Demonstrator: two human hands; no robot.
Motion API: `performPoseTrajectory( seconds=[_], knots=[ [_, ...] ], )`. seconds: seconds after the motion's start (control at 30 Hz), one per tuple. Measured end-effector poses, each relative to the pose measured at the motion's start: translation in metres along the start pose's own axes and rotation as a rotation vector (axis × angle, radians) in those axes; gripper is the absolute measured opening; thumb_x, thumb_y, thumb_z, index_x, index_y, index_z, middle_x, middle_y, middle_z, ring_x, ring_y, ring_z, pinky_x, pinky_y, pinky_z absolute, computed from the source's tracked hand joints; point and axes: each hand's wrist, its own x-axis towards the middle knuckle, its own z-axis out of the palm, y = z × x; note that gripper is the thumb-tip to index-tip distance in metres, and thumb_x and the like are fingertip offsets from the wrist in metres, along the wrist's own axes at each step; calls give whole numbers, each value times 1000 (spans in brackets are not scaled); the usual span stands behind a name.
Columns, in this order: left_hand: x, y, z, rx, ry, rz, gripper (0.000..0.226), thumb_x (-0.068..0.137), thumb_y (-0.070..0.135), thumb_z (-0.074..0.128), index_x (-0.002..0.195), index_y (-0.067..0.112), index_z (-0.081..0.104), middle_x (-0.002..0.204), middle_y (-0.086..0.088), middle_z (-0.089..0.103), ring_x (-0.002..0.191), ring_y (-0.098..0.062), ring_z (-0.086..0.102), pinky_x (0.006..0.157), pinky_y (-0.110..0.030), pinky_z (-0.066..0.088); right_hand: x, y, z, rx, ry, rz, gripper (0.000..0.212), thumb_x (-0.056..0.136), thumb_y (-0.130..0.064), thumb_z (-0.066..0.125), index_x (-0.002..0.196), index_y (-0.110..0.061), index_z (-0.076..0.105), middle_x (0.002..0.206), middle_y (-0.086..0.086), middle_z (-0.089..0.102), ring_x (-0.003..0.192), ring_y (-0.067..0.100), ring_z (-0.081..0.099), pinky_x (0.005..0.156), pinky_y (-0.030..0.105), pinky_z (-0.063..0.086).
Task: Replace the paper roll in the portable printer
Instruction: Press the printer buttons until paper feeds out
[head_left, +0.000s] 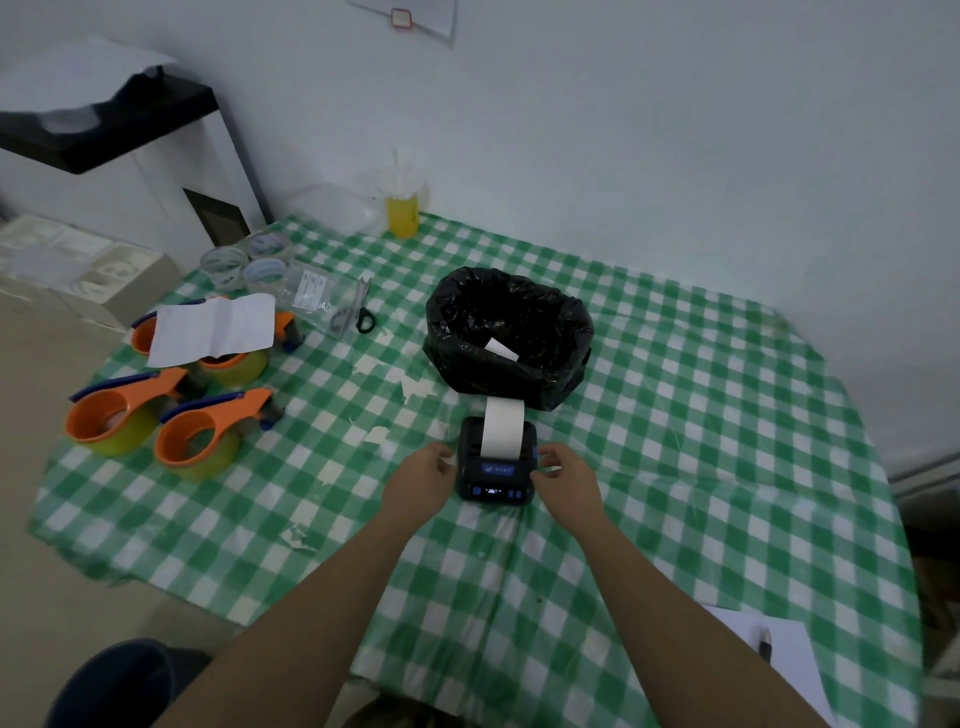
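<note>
Head view: both hands at the printer, paper strip feeding out of the top.

Head view: the printer (496, 462) sits on the checked tablecloth (675, 415) between the two hands, lit display facing the person. Left hand (423, 475) has curled fingers touching the printer's left side; right hand (563, 475) has curled fingertips on its right edge. Whether either truly grips the case, cannot tell. A white paper strip (503, 428) runs up and away from the fingers, toward the black bin bag (506, 338) just beyond. Looks like the lid-closing stage. To do it well: press both sides evenly, keep the strip straight and centred, fingers clear of it.
</note>
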Motion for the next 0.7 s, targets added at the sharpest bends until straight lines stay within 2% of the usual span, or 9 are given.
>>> performPoseTrajectory(
  seconds=[0.17,0.3,0.43,0.7],
  knots=[
    [1,1,-1,12,-2,3,32,92,18,49,123,9,54,114,-12,65,92,-29,63,76,-33,47,-1,-2,2,1,2,-7,33,85,-3,57,118,-10,56,100,4,56,82,20,59,68,31,49],
    [2,2,-1,20,-2,5,32,92,17,49,122,9,54,114,-12,65,89,-32,63,77,-35,49,-2,-3,2,-26,7,-18,33,85,-3,57,118,-11,56,89,4,57,77,20,56,58,25,45],
    [3,2,-1,9,19,8,31,91,14,46,120,10,55,109,-16,66,71,-23,54,67,-32,45,-3,-2,1,-34,6,-14,34,85,-4,57,118,-11,56,90,5,57,79,19,56,65,29,44],
    [3,6,-4,37,25,29,31,92,11,41,119,10,56,107,-16,66,73,-23,55,67,-33,45,-3,-6,-1,-27,12,-19,32,85,-5,57,116,-10,57,93,4,56,80,18,56,66,28,44]
  ],
)
